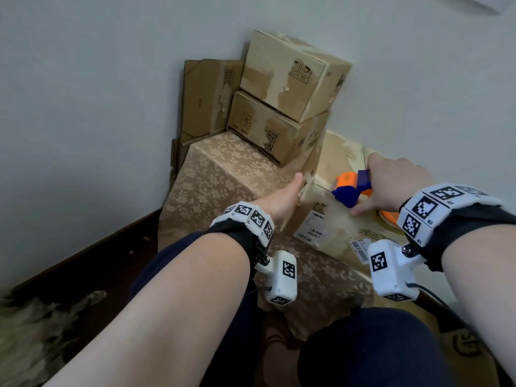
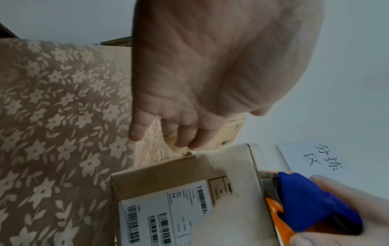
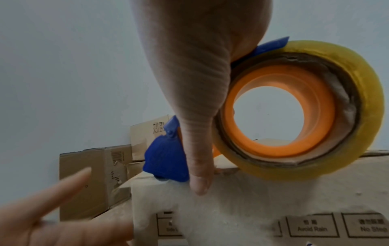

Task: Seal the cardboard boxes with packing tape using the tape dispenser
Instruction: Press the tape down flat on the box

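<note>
A taped cardboard box (image 1: 335, 222) with barcode labels lies on a floral-covered surface (image 1: 231, 174). My right hand (image 1: 388, 188) grips the blue and orange tape dispenser (image 1: 351, 188), whose blue front end rests on the box top near its left edge. In the right wrist view the thumb (image 3: 197, 166) points down beside the dispenser (image 3: 166, 159), and the yellowish tape roll (image 3: 366, 83) sits on the box (image 3: 252, 199). My left hand (image 1: 290, 196) lies with straight fingers against the box's left side, thumb raised; its fingertips (image 2: 185, 138) reach the far corner.
Two closed cardboard boxes (image 1: 290, 76) are stacked at the back on the floral surface, with flattened cardboard (image 1: 203, 99) leaning on the wall behind. A paper sign (image 2: 324, 159) hangs on the wall at right. My knees (image 1: 371, 347) are just below the surface's front edge.
</note>
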{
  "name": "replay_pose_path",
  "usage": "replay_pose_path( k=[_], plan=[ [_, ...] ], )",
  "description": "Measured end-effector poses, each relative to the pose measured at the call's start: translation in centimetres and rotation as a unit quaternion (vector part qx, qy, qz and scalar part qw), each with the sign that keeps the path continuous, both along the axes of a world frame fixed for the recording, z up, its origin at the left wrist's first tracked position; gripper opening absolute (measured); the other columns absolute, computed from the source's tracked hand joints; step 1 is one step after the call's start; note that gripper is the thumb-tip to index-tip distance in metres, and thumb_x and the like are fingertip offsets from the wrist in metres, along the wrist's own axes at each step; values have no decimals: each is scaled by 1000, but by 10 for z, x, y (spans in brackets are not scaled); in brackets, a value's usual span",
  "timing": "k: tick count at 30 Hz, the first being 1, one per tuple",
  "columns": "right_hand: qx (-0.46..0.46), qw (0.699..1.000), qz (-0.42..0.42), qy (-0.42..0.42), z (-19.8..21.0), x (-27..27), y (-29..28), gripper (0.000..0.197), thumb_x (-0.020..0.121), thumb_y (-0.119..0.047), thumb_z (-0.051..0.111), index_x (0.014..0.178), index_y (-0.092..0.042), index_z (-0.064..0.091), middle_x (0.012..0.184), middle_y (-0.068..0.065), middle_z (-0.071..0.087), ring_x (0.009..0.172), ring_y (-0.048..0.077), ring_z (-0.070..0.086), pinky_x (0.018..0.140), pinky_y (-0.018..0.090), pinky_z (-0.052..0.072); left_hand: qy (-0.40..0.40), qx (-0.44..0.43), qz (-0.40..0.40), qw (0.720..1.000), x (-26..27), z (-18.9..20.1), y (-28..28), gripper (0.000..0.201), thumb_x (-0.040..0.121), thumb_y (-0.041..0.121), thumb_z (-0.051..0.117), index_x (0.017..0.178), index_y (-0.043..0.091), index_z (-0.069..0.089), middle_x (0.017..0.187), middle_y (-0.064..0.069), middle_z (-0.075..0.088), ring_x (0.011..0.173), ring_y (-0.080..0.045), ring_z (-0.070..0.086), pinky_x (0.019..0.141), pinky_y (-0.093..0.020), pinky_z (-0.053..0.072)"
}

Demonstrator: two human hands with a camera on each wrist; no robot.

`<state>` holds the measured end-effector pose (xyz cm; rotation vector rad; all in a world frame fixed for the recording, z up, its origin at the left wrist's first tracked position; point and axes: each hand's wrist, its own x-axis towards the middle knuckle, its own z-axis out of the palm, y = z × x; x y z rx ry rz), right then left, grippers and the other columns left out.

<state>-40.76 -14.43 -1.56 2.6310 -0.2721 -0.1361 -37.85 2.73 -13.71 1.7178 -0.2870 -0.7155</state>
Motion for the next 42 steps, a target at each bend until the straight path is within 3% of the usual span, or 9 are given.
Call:
replay_pose_path(
  k=[4, 10, 14, 17, 20, 23, 28, 36, 42],
  plan=[
    [-1, 1000, 9, -4, -1, -2, -1, 81, 52, -67, 81, 100, -18, 38, 89, 2, 57, 87, 25, 55, 65, 34, 43, 26, -147, 17, 989, -7, 9, -14, 74, 93, 66, 2, 152, 24, 17, 158, 3, 19, 146, -16, 13, 117, -41, 9],
    [-8, 1000, 22, 0, -2, -2, -3, 80, 56, -66, 80, 102, -18, 37, 87, 1, 56, 86, 26, 56, 68, 36, 48, 34, -123, -15, 992, -3, 3, -17, 70, 94, 67, 12, 151, 27, 22, 157, 4, 25, 145, -17, 18, 115, -46, 11],
    [-1, 999, 40, -3, 0, -3, -5, 77, 58, -60, 81, 103, -17, 36, 87, 2, 56, 84, 26, 57, 66, 36, 50, -4, -84, -13, 996, -7, 10, -15, 39, 95, 27, 53, 133, 16, 54, 131, -6, 60, 118, -21, 55, 99, -38, 42],
    [2, 998, 62, -5, 2, -4, -8, 74, 59, -58, 81, 105, -17, 41, 87, 2, 57, 82, 24, 58, 68, 34, 51, -71, -58, 16, 996, -5, 13, -17, 69, 82, -7, 64, 142, 17, 41, 131, 1, 59, 114, -17, 59, 97, -34, 49],
    [58, 995, 81, -16, 7, -5, -13, 70, 61, -57, 81, 108, -16, 50, 92, 2, 58, 86, 23, 57, 75, 38, 54, -213, 90, 28, 973, 1, 23, -26, 94, 77, -3, 71, 151, 25, 21, 152, -1, 35, 132, -19, 44, 102, -32, 44],
    [149, 981, 117, -38, 13, -7, -22, 74, 60, -63, 78, 114, -16, 60, 105, 5, 61, 99, 24, 55, 84, 40, 52, -335, 245, 26, 909, 10, 31, -34, 82, 82, 8, 70, 148, 33, 29, 159, -6, 15, 146, -27, 12, 118, -40, 21],
    [246, 952, 138, -121, 19, -10, -47, 51, 82, -60, 59, 110, -19, 69, 106, 5, 67, 104, 27, 56, 90, 41, 46, -462, 334, -27, 821, 26, 39, -49, 37, 91, 17, 59, 124, 34, 58, 149, 2, 38, 147, -28, 4, 117, -44, 22],
    [421, 892, 54, -153, 10, -7, -73, 62, 93, -61, 38, 96, -7, 67, 87, 11, 68, 85, 28, 62, 71, 32, 41, -443, 393, 3, 806, 60, 40, -47, 31, 91, 9, 52, 101, 37, 61, 135, 6, 55, 147, -15, 7, 97, -48, 46],
    [540, 834, -18, -116, 0, 17, -88, 79, 64, -87, 49, 86, -13, 65, 84, 5, 73, 85, 23, 68, 91, 43, 51, -440, 424, 8, 792, 77, 48, -52, 39, 92, 6, 48, 122, 30, 57, 147, -12, 41, 146, -18, 16, 98, -44, 44]
  ],
)
